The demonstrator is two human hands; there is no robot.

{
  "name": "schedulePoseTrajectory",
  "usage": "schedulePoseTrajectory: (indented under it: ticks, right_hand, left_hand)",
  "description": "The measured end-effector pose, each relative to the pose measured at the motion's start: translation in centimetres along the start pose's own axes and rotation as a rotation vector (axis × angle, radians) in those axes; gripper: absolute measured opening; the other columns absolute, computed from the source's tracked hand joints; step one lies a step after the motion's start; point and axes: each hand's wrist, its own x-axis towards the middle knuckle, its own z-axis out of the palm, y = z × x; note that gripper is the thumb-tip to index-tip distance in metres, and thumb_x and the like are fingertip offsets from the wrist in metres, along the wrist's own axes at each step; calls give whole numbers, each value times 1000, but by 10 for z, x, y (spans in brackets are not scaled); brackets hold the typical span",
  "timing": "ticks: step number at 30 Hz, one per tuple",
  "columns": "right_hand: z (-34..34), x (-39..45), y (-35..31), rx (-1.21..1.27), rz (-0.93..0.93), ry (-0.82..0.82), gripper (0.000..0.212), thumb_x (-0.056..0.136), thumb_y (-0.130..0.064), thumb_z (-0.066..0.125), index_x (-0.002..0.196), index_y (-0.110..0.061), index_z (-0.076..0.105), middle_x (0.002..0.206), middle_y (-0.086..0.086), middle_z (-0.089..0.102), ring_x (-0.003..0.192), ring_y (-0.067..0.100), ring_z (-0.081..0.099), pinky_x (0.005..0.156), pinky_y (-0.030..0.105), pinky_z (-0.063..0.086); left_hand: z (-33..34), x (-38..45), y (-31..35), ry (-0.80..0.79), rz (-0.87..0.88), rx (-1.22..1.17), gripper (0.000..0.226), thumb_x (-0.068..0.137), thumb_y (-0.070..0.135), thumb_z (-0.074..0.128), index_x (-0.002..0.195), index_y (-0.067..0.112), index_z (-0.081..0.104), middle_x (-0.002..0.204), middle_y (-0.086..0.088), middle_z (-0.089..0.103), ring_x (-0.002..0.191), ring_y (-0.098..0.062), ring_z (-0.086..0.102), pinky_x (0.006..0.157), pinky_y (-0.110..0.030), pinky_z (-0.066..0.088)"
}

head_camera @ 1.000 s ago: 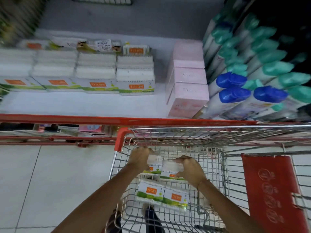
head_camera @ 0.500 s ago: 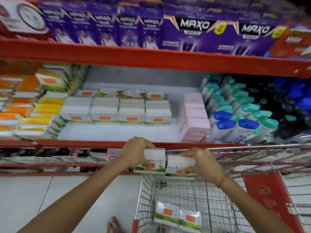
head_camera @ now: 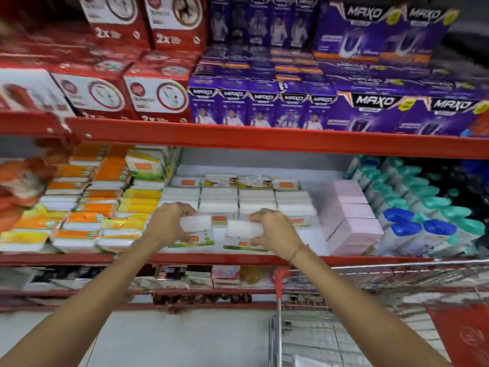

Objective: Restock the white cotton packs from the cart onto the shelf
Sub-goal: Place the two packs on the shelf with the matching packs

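Observation:
My left hand (head_camera: 169, 226) grips a white cotton pack (head_camera: 197, 230) with a green and orange label. My right hand (head_camera: 275, 231) grips a second white cotton pack (head_camera: 243, 233). Both packs are held side by side just above the front strip of the white shelf (head_camera: 315, 247), in front of a row of stocked white cotton packs (head_camera: 238, 205). The wire cart (head_camera: 330, 337) with a red handle stands at the lower right; another pack's corner (head_camera: 304, 362) shows in it at the frame's bottom edge.
Pink boxes (head_camera: 354, 223) and teal- and blue-capped bottles (head_camera: 423, 218) fill the shelf's right side. Orange and yellow packs (head_camera: 87, 207) are stacked at the left. A red shelf beam (head_camera: 264, 140) runs overhead, carrying purple boxes (head_camera: 291, 107) and red boxes (head_camera: 105, 91).
Both hands have lifted the two packs out of the cart and carried them up and forward to the shelf front. My view has tilted up from the cart to the shelves.

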Motion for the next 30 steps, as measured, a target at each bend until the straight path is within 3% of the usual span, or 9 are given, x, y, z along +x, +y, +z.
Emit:
schedulePoseTrajectory:
  ticks: [10, 19, 24, 27, 30]
  right_hand:
    - [47, 56, -52, -52, 62, -102, 59, 74, -19, 78, 128, -12, 57, 127, 12, 61, 115, 29, 58, 98, 39, 50]
    - [61, 62, -63, -6, 72, -165, 64, 70, -23, 82, 128, -12, 57, 129, 8, 63, 118, 24, 59, 101, 35, 50]
    - [60, 57, -61, -33, 40, -164, 66, 73, -23, 80, 132, -12, 53, 130, 11, 61, 117, 27, 58, 100, 38, 50]
    - [54, 45, -59, -13, 9, -137, 69, 77, -23, 76, 138, -13, 46, 136, 13, 54, 123, 29, 53, 103, 38, 47]
    - [49, 23, -47, 91, -22, -3, 53, 83, -23, 70, 132, -14, 52, 134, 8, 57, 122, 22, 54, 104, 32, 45]
  left_hand:
    - [8, 22, -55, -81, 1, 58, 70, 58, 25, 89, 121, 15, 58, 127, -6, 61, 115, -20, 58, 93, -31, 50]
    - [18, 20, -72, -112, 0, 41, 65, 59, 16, 87, 117, 15, 59, 125, -4, 63, 115, -19, 58, 95, -33, 51]
    - [18, 16, -66, -136, 16, 101, 74, 63, 21, 86, 128, 18, 52, 135, -5, 54, 122, -22, 52, 100, -33, 47]
    - [20, 8, -55, -68, 54, 89, 78, 65, 23, 84, 133, 19, 48, 140, -5, 48, 128, -24, 45, 105, -35, 42]
    - [26, -3, -36, 57, 163, 19, 63, 73, 25, 78, 130, 18, 51, 135, -4, 50, 126, -24, 44, 104, -35, 39]
